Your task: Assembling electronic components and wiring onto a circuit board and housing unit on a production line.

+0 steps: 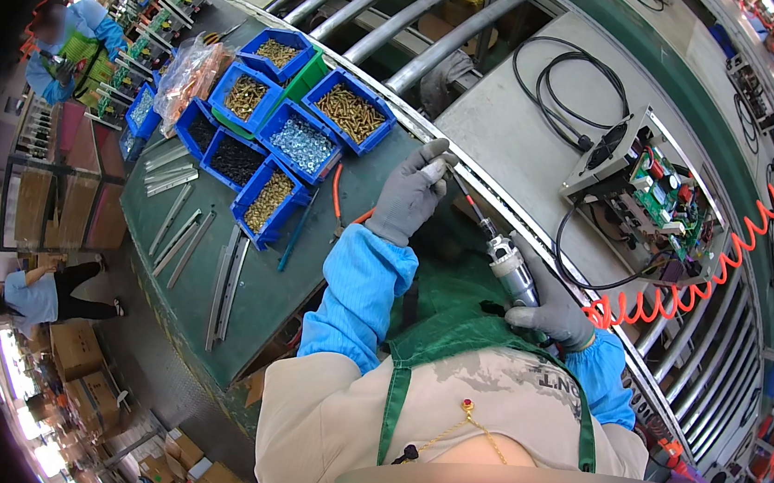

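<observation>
My right hand (556, 304), in a grey glove, is wrapped round a silver pneumatic screwdriver (513, 270). Its long thin bit points up and left toward my other hand. My left hand (410, 197), gloved too, has its fingertips pinched together beside the bit's tip, at the edge of the conveyor. Whatever small thing they pinch is too hidden to name. To the right of the screwdriver, an opened metal-framed device (648, 192) with a green circuit board rests on a pale board (488, 112). A black cable (565, 82) lies coiled behind it.
Several blue bins (353, 112) of screws and small fasteners stand on the green table (212, 318), with metal strips (226, 291) nearby. A red coiled air hose (670, 301) hangs at right. Rollers (458, 39) lie beyond. A person (79, 54) is at far left.
</observation>
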Demonstrator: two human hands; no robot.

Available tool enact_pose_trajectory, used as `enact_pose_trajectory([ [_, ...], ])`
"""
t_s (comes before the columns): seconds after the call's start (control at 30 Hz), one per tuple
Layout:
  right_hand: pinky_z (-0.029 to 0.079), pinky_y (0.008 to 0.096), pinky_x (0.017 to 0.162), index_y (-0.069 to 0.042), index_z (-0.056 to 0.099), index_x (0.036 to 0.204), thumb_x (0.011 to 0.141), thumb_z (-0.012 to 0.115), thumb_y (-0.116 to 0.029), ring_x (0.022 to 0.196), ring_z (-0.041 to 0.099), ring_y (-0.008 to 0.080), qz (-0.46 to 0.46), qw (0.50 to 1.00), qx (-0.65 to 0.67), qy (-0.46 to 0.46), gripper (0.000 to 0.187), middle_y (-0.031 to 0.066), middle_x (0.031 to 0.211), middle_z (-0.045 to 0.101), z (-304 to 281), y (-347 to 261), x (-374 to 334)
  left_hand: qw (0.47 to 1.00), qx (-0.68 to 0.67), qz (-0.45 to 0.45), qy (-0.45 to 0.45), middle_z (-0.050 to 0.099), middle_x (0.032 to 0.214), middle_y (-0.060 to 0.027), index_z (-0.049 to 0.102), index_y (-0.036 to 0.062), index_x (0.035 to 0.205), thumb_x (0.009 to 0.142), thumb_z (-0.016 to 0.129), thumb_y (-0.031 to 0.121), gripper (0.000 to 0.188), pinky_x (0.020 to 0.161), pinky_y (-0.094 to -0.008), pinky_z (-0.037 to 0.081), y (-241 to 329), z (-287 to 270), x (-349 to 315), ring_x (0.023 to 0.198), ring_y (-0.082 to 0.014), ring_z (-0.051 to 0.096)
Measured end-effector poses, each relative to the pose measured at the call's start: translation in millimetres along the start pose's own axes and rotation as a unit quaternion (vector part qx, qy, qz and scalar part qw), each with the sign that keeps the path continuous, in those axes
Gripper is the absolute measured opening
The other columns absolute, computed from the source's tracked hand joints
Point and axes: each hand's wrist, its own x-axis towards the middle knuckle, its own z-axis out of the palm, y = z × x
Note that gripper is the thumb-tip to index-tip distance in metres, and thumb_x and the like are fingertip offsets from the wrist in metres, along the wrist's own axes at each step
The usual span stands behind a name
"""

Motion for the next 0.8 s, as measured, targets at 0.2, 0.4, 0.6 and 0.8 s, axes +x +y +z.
enact_pose_trajectory([
  [0.2,0.033,0.0311,0.099,-0.013,0.016,0.15,0.065,0.075,-0.028,0.113,0.047,0.022,-0.013,1.0,-0.022,0.015,0.104,0.0124,0.13,0.047,0,2,-4,0.999,-0.019,-0.001,-0.026,0.06,0.101,-0.0066,0.049,0.003,0.127,0.093,0.054,0.006,0.035,0.066,-0.0172,0.046,-1,4,2,0.08,-0.008,0.054],
  [0.4,0.043,0.0294,0.082,-0.016,0.017,0.149,0.063,0.072,-0.016,0.09,0.054,0.0197,0.014,0.994,-0.102,0.044,0.102,0.013,0.12,0.051,3,-5,-6,0.948,0.311,0.053,-0.034,0.059,0.09,-0.003,0.049,-0.003,0.129,0.089,0.057,0.012,0.044,0.066,-0.0219,0.044,20,17,4,0.072,-0.0073,0.051],
  [0.6,0.046,0.0264,0.057,-0.014,0.018,0.149,0.058,0.069,-0.005,0.068,0.053,0.0143,0.04,0.993,0.107,0.015,0.104,0.009,0.11,0.05,16,-10,-2,0.925,0.375,0.017,-0.062,0.063,0.091,-0.0039,0.049,0.0047,0.132,0.089,0.056,0.015,0.044,0.071,-0.0218,0.044,30,20,-11,0.081,-0.0084,0.055],
  [0.8,0.048,0.0267,0.055,-0.014,0.019,0.148,0.052,0.067,-0.001,0.065,0.055,0.0157,0.058,0.986,0.15,-0.034,0.109,0.0099,0.109,0.05,25,-14,21,0.994,0.036,0.103,-0.006,0.053,0.127,-0.01,0.027,0.0063,0.144,0.096,0.045,0.019,0.053,0.095,-0.0313,0.041,4,0,-38,0.115,-0.0167,0.052],
])
